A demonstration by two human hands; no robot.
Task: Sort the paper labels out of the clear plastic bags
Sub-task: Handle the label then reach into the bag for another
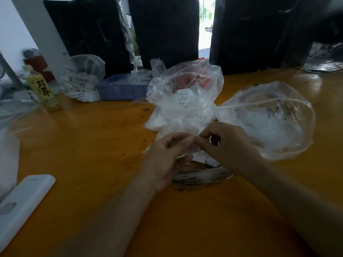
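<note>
Here both hands (194,143) pinch a small clear bag (182,140) with curled fingers, crumpled bags (185,93) crowding behind, bottle (43,89) left.

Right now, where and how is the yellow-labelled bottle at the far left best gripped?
Grip the yellow-labelled bottle round its labelled middle, coming from the right over bare table. It stands upright, slightly tilted, with clutter behind and to its left.
</note>
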